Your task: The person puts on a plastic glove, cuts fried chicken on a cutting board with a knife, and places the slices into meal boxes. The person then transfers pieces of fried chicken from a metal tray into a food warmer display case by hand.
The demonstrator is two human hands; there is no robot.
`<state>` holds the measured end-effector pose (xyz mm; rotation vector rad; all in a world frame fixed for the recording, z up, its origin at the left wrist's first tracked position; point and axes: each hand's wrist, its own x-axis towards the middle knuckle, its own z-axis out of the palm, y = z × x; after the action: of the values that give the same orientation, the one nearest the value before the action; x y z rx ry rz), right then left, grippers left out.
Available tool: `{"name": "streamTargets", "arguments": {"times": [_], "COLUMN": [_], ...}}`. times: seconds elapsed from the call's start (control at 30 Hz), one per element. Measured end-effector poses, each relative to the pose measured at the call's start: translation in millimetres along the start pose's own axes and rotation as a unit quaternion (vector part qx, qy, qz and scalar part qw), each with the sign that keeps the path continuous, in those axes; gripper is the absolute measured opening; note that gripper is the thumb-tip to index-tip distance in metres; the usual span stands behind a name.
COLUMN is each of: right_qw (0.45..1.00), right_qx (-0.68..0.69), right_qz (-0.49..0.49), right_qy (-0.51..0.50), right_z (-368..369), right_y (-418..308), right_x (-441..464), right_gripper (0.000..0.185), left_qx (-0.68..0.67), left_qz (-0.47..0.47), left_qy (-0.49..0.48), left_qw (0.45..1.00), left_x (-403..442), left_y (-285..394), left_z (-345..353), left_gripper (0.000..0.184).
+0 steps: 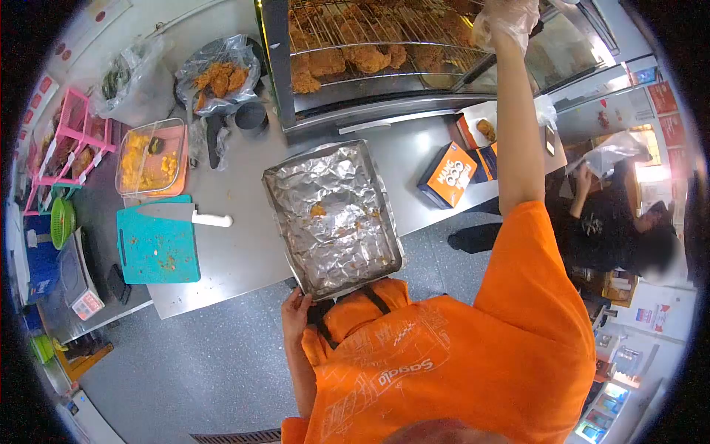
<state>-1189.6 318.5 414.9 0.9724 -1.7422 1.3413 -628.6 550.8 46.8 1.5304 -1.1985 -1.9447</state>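
My bare left hand point(296, 312) grips the near left corner of a metal tray point(325, 214) lined with crumpled foil. A few brown crumbs lie on the foil, and the tray rests partly on the steel counter, against my front. My right hand point(508, 26), in a clear plastic glove, reaches up to the display cabinet point(355, 111) at the top. Its fingers run to the frame's edge, so their grip does not show. Pieces of fried chicken point(362, 55) sit on wire racks point(414, 46) inside the cabinet, left of that hand.
A knife point(185, 214) lies on a teal cutting board point(159, 251). Behind it is a clear container point(151, 159) of yellow pieces. A plastic-lined bowl point(220, 78) holds fried chicken. Orange-and-blue boxes point(451, 175) stand on the counter point(240, 259). Another person point(614, 214) is at right.
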Motion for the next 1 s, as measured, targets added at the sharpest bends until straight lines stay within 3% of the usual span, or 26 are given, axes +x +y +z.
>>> {"name": "streamTargets", "arguments": {"times": [0.1, 0.2, 0.3, 0.37, 0.43, 0.47, 0.53, 0.57, 0.63, 0.7, 0.73, 0.8, 0.9, 1.0], "right_qw": [0.991, 0.968, 0.964, 0.947, 0.99, 0.996, 0.987, 0.954, 0.968, 0.981, 0.973, 0.951, 0.956, 0.92], "right_qx": [-0.024, -0.18, -0.22, -0.285, -0.134, -0.057, -0.138, -0.294, -0.225, -0.189, -0.131, -0.052, -0.043, -0.011], "right_qz": [-0.13, -0.017, 0.071, -0.063, 0.044, 0.068, 0.045, 0.003, 0.099, 0.041, 0.137, 0.184, 0.115, 0.111], "right_qy": [-0.012, -0.173, -0.132, -0.133, 0.032, -0.024, -0.074, -0.065, -0.04, 0.002, -0.131, -0.243, -0.265, -0.376], "right_z": [21, 2, -44, -77, -71, -64, -46, -37, -28, -24, -39, -58, -56, -58], "right_y": [35, 29, -25, 33, 97, 131, 148, 127, 102, 85, 52, 1, -20, -53], "right_x": [22, 32, 22, -2, -42, -62, -87, -103, -123, -136, -128, -135, -181, -210], "right_gripper": [0.03, 0.031, 0.041, 0.033, 0.038, 0.041, 0.049, 0.054, 0.058, 0.063, 0.07, 0.082, 0.088, 0.09], "left_qx": [0.009, 0.021, 0.108, 0.147, 0.144, 0.173, 0.196, 0.205, 0.22, 0.256, 0.276, 0.298, 0.295, 0.296], "left_qz": [0.003, 0.001, 0.014, 0.033, 0.055, 0.062, 0.112, 0.142, 0.104, 0.122, 0.123, 0.125, 0.133, 0.169], "left_qy": [0.012, 0.024, 0.001, 0.005, 0.037, 0.082, 0.098, 0.105, 0.113, 0.118, 0.122, 0.129, 0.12, 0.108], "left_qw": [1.0, 0.999, 0.994, 0.989, 0.987, 0.98, 0.969, 0.963, 0.963, 0.952, 0.945, 0.937, 0.938, 0.934], "left_x": [7, 8, 25, 37, 19, 13, 20, 27, 24, 32, 33, 34, 50, 63], "left_y": [-5, -8, -36, -26, 34, 57, 45, 40, 57, 55, 56, 73, 82, 89], "left_z": [-1, -1, -16, -18, 4, 13, 4, 1, 0, -8, -13, -14, -28, -54], "left_gripper": [0.04, 0.044, 0.048, 0.05, 0.05, 0.045, 0.044, 0.044, 0.044, 0.043, 0.042, 0.04, 0.039, 0.038]}}
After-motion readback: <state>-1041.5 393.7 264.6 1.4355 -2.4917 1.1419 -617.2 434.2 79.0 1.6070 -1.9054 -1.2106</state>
